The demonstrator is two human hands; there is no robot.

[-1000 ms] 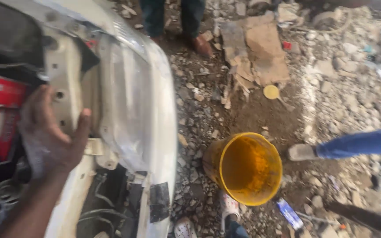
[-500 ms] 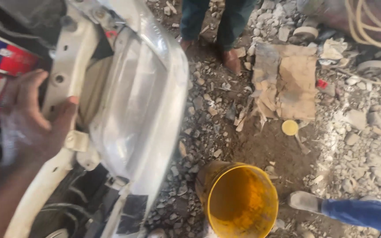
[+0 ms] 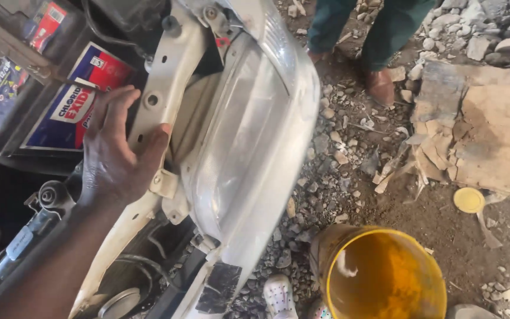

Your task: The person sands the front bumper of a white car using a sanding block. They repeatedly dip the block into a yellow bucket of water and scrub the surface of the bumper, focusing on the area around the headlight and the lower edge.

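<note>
Left hand (image 3: 116, 156) presses flat on the white bracket (image 3: 160, 100) beside the headlight (image 3: 243, 136); yellow bucket (image 3: 379, 274) sits on the rubble.

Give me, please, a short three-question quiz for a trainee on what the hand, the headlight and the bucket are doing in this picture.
1. True or false: the left hand rests on the white bracket beside the headlight.
2. What lies behind the hand in the engine bay: A) a car battery, B) a spare wheel, C) a toolbox?
3. What colour is the bucket on the gravel ground?

Key: 1 true; 2 A; 3 yellow.
</note>
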